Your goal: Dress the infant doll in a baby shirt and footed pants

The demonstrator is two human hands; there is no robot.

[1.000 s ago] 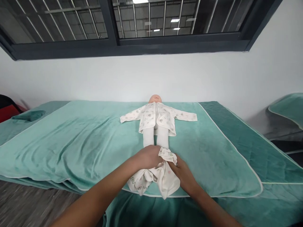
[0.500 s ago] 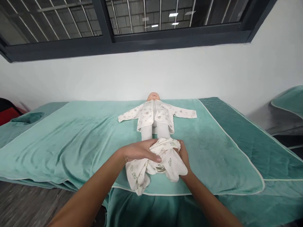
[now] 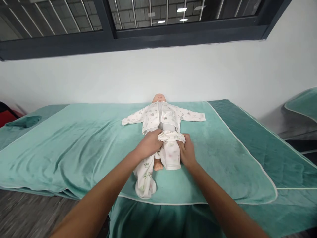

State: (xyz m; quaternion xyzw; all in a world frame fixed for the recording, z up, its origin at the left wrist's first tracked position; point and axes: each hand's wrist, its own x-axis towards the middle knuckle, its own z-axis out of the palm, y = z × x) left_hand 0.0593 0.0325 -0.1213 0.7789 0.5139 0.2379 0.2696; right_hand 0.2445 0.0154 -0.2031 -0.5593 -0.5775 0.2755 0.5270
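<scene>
A baby doll (image 3: 159,98) lies on its back, head toward the wall, in a white printed jacket (image 3: 150,115) with its sleeves spread wide. White printed baby pants (image 3: 170,155) are bunched around its legs. One pant leg covers the doll's leg on the right. The other pant leg trails loose toward me, and a bare foot (image 3: 158,164) shows beside it. My left hand (image 3: 150,142) is closed on the left side of the gathered waistband. On the right side, my right hand (image 3: 186,150) grips the waistband, its fingers partly hidden by the cloth.
A light green blanket (image 3: 81,138) with white piping covers the bed under the doll. Darker green bedding (image 3: 267,155) lies to the right. Behind stands a white wall (image 3: 158,72) below a dark-framed window (image 3: 188,34). A red and black object (image 3: 7,114) sits at far left.
Both hands have moved up the doll's legs, pulling the pants' waistband toward the jacket. The right-hand pant leg now lies straight along the leg, and a foot has come into view.
</scene>
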